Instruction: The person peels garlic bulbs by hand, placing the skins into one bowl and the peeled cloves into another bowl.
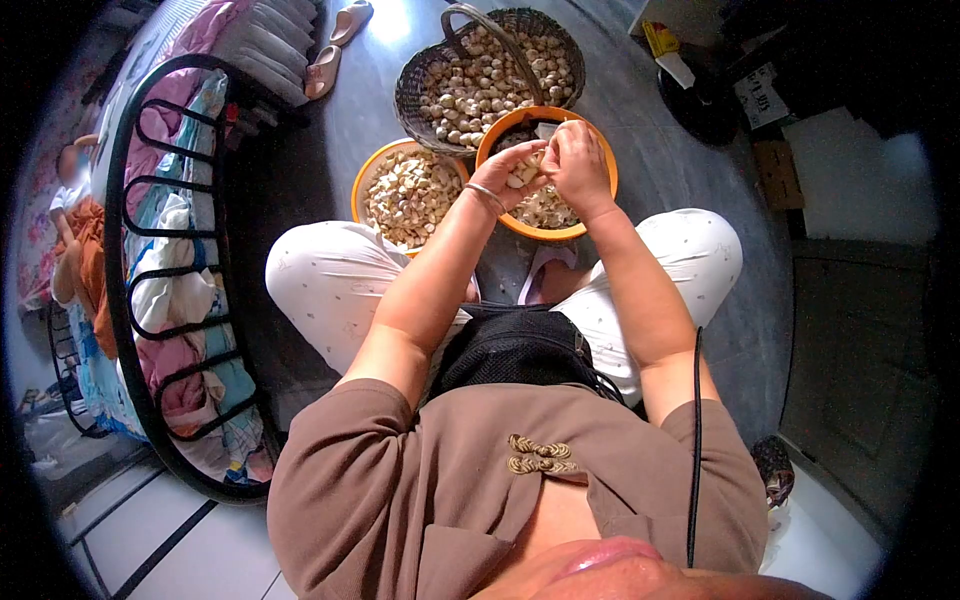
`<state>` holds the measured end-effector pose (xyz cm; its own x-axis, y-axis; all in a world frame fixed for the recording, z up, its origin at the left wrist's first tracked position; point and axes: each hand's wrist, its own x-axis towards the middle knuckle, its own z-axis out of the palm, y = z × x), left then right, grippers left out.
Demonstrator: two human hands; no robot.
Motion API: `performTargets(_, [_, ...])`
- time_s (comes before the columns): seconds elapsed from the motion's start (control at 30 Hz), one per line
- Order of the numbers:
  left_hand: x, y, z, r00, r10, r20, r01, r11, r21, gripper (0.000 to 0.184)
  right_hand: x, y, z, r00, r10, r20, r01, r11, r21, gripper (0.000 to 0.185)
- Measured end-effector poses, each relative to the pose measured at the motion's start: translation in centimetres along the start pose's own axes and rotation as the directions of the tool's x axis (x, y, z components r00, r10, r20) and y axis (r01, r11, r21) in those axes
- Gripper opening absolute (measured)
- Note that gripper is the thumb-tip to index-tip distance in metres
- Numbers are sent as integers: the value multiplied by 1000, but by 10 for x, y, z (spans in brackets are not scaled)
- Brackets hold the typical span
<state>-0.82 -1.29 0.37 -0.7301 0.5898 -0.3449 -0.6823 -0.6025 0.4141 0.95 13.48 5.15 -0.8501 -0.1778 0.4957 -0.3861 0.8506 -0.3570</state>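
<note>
My left hand [505,172] is cupped around pale garlic [523,172] above an orange basin [612,185]. My right hand [580,168] is closed, its fingertips pinched together against the left hand's fingers. What exactly the right fingertips grip is hidden. In the orange basin lie whitish pieces that look like garlic cloves and skins [545,208], with something dark at its far side. To the left, a second orange-rimmed bowl [358,192] is full of separated garlic cloves [410,195]. Behind both stands a dark wicker basket [408,88] with a tall handle, filled with whole garlic bulbs [470,100].
A black metal bed frame [118,200] with bedding stands on the left, and a person [75,200] is on the bed. Pale shoes [322,72] lie on the grey floor [640,90]. Dark furniture [860,340] and a cardboard box [776,175] are at the right.
</note>
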Motion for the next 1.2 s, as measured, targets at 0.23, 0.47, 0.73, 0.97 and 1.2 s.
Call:
performTargets(0.23, [5, -10, -5, 999, -10, -32, 14, 995, 103, 21, 0, -4, 1, 999, -49, 19, 51, 990, -134, 12])
performTargets(0.47, [7, 35, -21, 992, 40, -117, -26, 992, 120, 18, -1, 20, 8, 977, 205, -62, -177, 935, 308, 18])
performTargets(0.73, [-4, 156, -54, 911, 268, -312, 38, 700, 713, 17, 7, -6, -8, 939, 319, 124, -337, 797, 502, 19])
performTargets(0.97, [0, 177, -185, 727, 137, -673, 593, 369, 716, 20, 7, -2, -5, 932, 325, 157, -358, 770, 528, 20])
performTargets(1.2, [-20, 163, -188, 510, 141, -849, 754, 403, 519, 30, 4, 7, 5, 965, 243, 103, -261, 828, 496, 18])
